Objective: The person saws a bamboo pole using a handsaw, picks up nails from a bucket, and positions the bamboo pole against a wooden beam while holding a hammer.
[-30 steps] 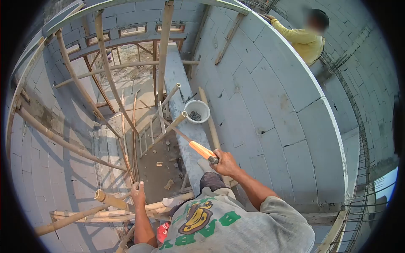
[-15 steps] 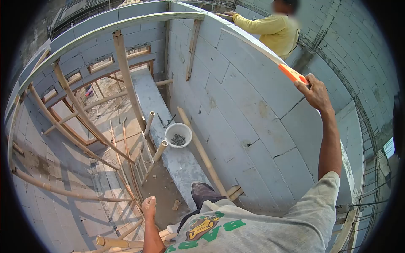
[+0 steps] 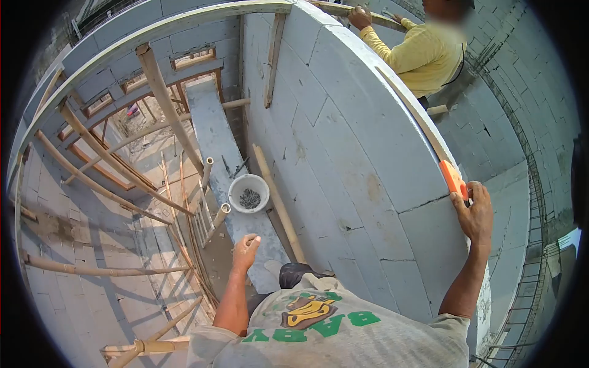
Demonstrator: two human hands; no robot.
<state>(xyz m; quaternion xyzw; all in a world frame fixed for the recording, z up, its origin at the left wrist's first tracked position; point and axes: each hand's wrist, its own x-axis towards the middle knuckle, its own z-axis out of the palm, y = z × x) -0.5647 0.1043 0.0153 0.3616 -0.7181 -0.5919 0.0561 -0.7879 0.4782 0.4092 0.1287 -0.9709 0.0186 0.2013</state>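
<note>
Saw: in the head view, its orange handle (image 3: 453, 178) is at the near end, and its long blade (image 3: 412, 111) runs away from the person along the top edge of the block wall (image 3: 350, 141); whether the teeth touch the blocks cannot be told.
Right hand: the right hand (image 3: 475, 211) has its fingers clamped on the saw's handle, just above the wall's top edge.
Left hand: the left hand (image 3: 246, 250) is raised over the walkway plank (image 3: 205, 116), with fingers bent inward; whether the fingertips meet cannot be told.
Bucket: a white bucket (image 3: 246, 181) stands on the plank beyond the left hand, with dark grey bits (image 3: 250, 199) inside, too small to name.
Poles: one bamboo pole (image 3: 277, 205) leans between the bucket and the wall; the cut end of another (image 3: 225, 209) rises just left of the bucket.
Strip: a wooden strip (image 3: 275, 61) stands against the wall's face near its far end.
Co-worker: a person in a yellow shirt (image 3: 420, 55), beyond the wall, has a hand (image 3: 360, 18) at a wooden board.
</note>
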